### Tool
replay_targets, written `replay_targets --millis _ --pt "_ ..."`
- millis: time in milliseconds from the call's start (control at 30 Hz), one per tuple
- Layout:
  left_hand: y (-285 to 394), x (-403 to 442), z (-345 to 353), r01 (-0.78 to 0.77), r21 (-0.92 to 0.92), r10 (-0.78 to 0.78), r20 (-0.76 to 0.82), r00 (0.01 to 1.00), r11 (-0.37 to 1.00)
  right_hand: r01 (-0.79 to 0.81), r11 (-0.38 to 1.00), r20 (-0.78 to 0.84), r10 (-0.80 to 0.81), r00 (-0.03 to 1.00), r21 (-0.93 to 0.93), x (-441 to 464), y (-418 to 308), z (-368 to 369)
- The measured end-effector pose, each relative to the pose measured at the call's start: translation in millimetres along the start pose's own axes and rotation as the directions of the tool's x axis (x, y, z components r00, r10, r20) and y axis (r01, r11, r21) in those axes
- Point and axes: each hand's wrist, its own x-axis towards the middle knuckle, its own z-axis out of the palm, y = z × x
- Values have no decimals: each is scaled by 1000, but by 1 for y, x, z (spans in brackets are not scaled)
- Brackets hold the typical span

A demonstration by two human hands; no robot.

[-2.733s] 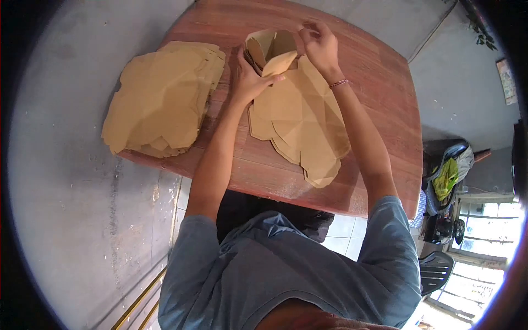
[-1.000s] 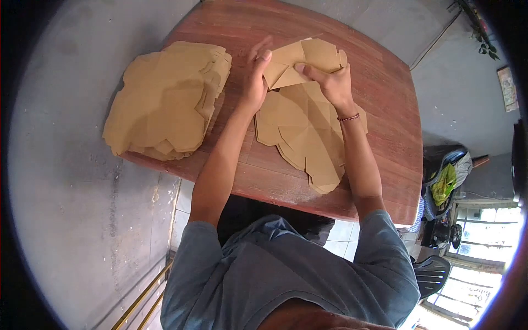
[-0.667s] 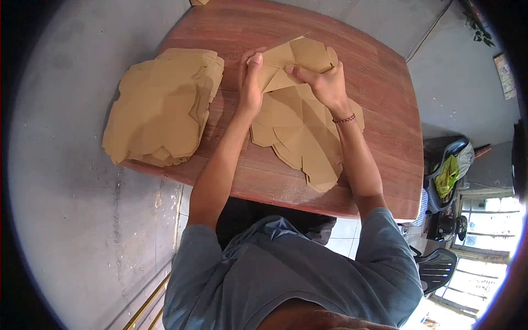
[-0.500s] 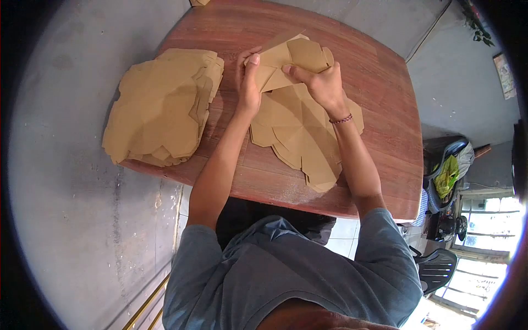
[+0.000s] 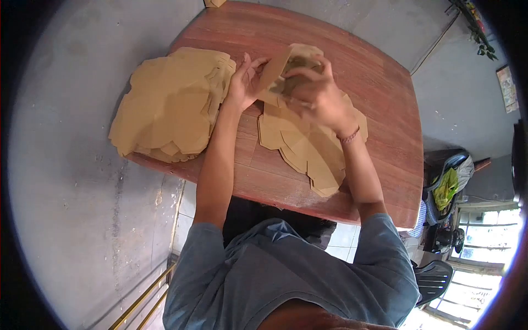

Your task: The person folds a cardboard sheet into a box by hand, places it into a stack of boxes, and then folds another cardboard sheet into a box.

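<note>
A box is part-folded at the left hand and blurred right hand; neither grip can be told. The side pile and middle pile are left flat.

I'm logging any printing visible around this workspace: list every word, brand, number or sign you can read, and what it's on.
No text is readable.
Wall sheet at the right: it may carry printing, but is too small and blurred to read.
Flat cardboard stack at the left and cardboard sheets at the middle: no lettering seen.
Part-folded cardboard piece at the hands: none seen, though it is partly covered and blurred.
</note>
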Motion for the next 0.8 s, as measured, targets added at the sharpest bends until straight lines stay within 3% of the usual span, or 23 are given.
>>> replay_targets --millis 67,133,167,233,267,333,467,567,633,667,733,767,800 --pt "4 -4 4 20 -7 -20 -13 1000 1000 37 999 -35 -37 999 -17 -2 -14 10" --pt "16 -15 24 81 163 -71 -66 995 983 100 987 42 -95 995 -126 -6 -19 15" --pt "15 -17 22 85 165 -75 -66 995 983 96 988 40 -92 995 -124 -8 -20 16" --pt "15 -20 17 42 420 -35 -24 999 907 104 987 136 -86 987 -126 -11 -21 18" --pt "15 -20 15 44 423 -36 -25 999 905 102 987 133 -86 987 -124 -13 -21 19" --pt "18 -22 22 10 624 -108 120 987 782 103 986 311 -58 949 -131 -20 -22 18" --pt "30 -26 44 68 645 -207 143 968 761 140 979 334 -83 939 -151 -28 -29 14" --pt "35 -35 67 -46 736 -136 185 973 675 221 950 335 -140 932 -220 -24 -39 7" --pt "34 -39 74 -138 904 -12 156 988 404 344 892 400 -212 892 -294 -20 -46 3" --pt "33 -43 78 -145 902 -18 167 986 406 336 892 401 -201 894 -302 -19 -49 4" --pt "38 -52 96 18 1000 155 -17 988 -5 404 866 382 -281 880 -295 -18 -52 7" --pt "35 -53 99 8 1000 150 -8 989 -1 399 866 386 -272 882 -303 -17 -54 8" --pt "32 -53 102 41 988 215 -9 977 -146 404 867 412 -268 871 -292 -16 -56 9"
